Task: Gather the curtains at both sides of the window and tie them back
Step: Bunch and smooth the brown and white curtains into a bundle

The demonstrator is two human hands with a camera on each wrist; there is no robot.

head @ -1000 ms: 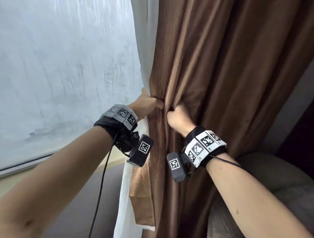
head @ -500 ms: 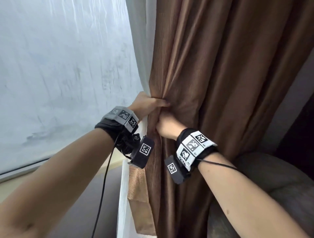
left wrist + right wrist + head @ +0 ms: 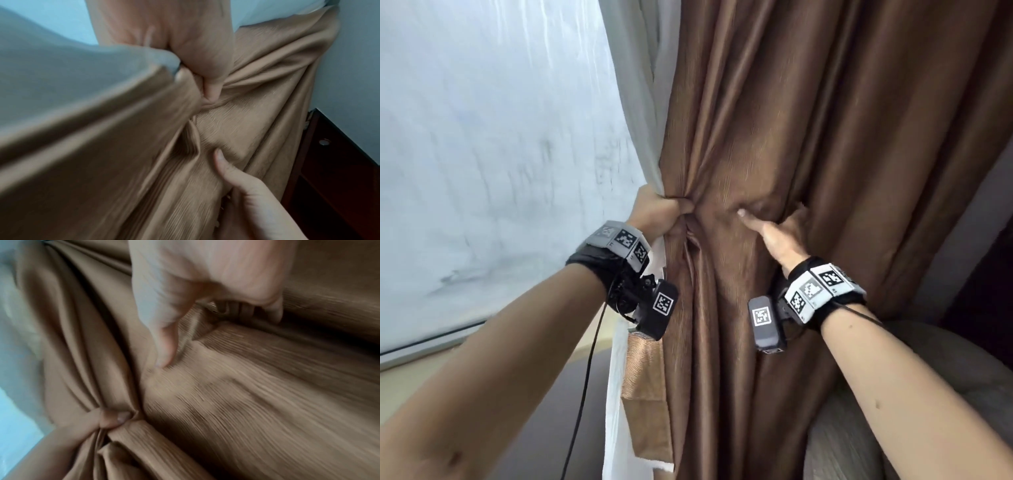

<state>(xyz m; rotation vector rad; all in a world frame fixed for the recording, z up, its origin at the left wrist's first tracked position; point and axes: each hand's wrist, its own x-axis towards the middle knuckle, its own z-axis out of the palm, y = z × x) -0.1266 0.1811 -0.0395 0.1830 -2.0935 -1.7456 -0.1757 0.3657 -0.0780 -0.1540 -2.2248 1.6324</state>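
Frosted window [image 3: 500, 154] fills the head view; just right of it, the left hand [image 3: 659, 214] fists the bunched edge of the brown curtain [image 3: 825, 137]. Left wrist view: its thumb [image 3: 211, 91] pins the pleats. Right wrist view: the right hand [image 3: 205, 275] hooks its fingers [image 3: 273, 309] round a pleat farther from the window, thumb spread; best to draw that pleat smoothly to the fist.

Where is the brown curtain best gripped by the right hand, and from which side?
Probably wrap the right hand round the loose folds of the brown curtain level with the left hand, coming from the right: the cloth narrows to a waist there.
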